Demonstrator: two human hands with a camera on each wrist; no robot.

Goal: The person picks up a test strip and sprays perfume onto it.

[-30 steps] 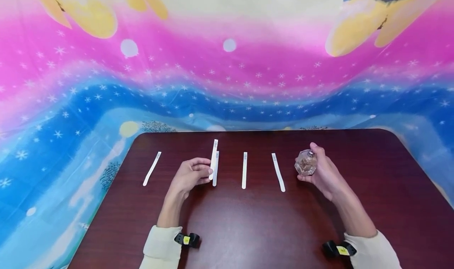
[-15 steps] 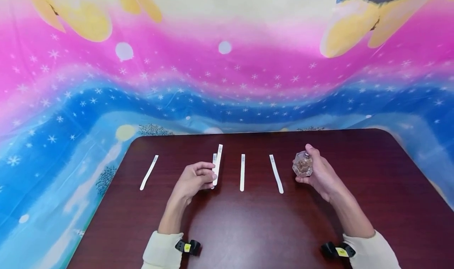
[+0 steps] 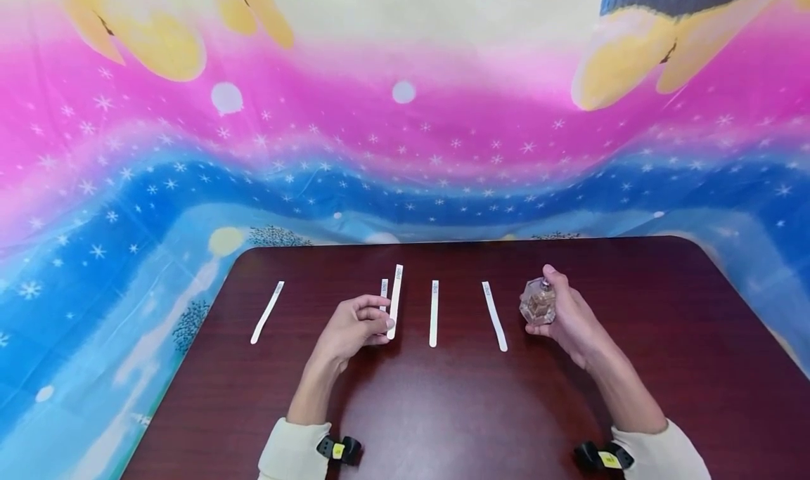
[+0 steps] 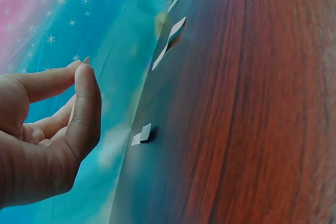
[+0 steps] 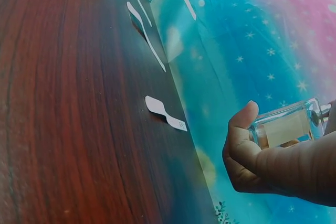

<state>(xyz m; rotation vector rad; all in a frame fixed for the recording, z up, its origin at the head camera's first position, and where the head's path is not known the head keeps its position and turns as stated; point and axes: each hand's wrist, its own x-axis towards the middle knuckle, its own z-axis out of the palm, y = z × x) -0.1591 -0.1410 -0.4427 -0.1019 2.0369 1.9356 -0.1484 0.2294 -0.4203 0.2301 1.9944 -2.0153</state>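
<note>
Well left of the glass bottle, the left hand pinches a white strip between its fingers; the right hand's fingers are clamped round the bottle. The white strip has just shifted bottleward past a lying strip, apparently narrowing the gap between the held things.

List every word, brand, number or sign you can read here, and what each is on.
None can be read.
Held strip: print at its top end, too small to read.
Other four strips: print at their far ends, too small to read.
Yellow tags: dark marks, too blurred.
Bottle: no lettering I can make out.
</note>
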